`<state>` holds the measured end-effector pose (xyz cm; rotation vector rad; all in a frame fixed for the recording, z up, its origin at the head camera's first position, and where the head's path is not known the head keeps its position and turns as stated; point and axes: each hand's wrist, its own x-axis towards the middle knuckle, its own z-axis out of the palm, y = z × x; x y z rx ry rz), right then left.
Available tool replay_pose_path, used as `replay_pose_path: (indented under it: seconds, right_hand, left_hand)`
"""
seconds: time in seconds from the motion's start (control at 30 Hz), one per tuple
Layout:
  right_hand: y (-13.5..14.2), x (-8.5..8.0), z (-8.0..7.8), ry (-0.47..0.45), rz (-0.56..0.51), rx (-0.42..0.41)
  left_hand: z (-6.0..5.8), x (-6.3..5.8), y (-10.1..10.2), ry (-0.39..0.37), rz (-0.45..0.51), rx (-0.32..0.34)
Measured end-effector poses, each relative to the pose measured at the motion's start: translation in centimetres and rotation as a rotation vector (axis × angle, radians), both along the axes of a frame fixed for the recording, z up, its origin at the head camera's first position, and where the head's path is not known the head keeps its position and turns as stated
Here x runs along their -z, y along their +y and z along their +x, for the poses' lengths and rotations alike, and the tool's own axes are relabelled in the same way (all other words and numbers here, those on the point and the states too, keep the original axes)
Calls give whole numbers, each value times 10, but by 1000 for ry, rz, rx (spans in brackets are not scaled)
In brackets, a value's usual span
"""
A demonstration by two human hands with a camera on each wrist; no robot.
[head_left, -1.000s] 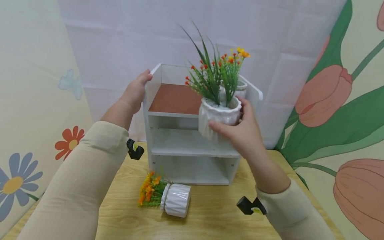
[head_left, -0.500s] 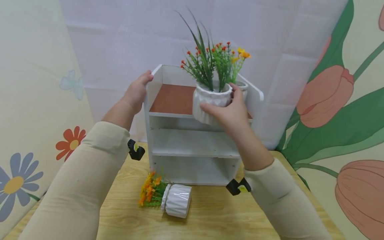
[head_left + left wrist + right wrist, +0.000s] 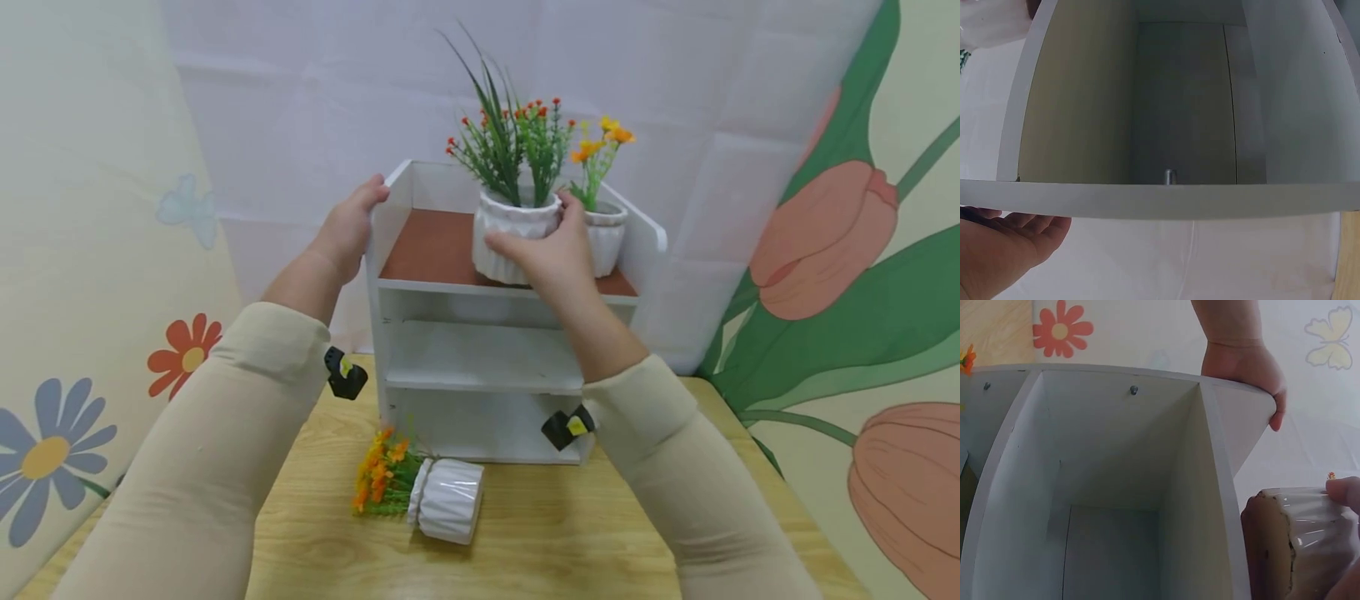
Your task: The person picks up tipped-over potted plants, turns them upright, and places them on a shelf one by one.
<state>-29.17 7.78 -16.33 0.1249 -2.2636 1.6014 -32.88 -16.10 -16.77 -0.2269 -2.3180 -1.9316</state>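
My right hand (image 3: 551, 250) holds a white ribbed flowerpot (image 3: 498, 250) by its right side, thumb on the front. Grassy leaves and red-flowered stems (image 3: 517, 150) rise from it. The pot is upright at the front of the red-brown top board (image 3: 427, 246) of a white shelf unit (image 3: 480, 354); in the right wrist view the underside of the pot (image 3: 1316, 540) shows, and I cannot tell whether it touches the board. My left hand (image 3: 348, 225) grips the upper edge of the unit's left side panel; in the left wrist view its fingers (image 3: 1041, 231) lie along the outer face.
A second white pot (image 3: 606, 237) with yellow-orange flowers stands at the right of the top board. On the wooden table (image 3: 540, 533), before the unit, a third white pot (image 3: 450, 500) lies on its side, its orange flowers (image 3: 378, 471) pointing left.
My right hand has carried the held flowerpot left and back, then down to the top board's front. The second pot has come into fuller view. My left hand stays on the side panel.
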Motion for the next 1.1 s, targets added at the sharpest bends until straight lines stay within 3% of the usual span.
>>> replay_pose_path:
  seconds: [0.57,1.1]
  right_hand:
    - [-11,1,-29,10,61,93]
    - [-18,2,-35,-49,54,94]
  left_hand:
    - [2,-1,2,-3,-7,10]
    - [4,1,0,-7,-50,8]
